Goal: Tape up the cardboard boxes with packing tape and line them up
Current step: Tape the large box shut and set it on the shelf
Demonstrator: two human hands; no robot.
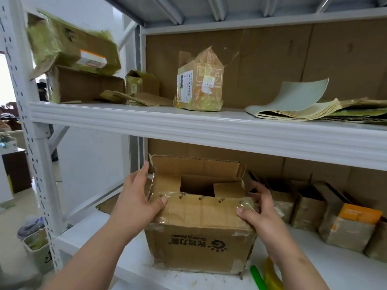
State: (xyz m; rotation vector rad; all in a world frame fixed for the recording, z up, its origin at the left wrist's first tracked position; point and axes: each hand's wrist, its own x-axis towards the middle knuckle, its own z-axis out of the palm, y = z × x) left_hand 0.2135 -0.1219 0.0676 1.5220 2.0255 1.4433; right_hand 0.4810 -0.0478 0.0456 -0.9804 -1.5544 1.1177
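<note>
My left hand (139, 197) and right hand (258, 208) grip the worn brown cardboard box (199, 233) by its top corners, thumbs pressing the front flap (201, 208) flat for taping.

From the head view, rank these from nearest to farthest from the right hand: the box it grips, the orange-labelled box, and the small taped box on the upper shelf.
1. The open cardboard box: the right hand grips its right top corner.
2. The orange-labelled box: to the right, on the same shelf.
3. The small taped box: above, on the upper shelf.
</note>
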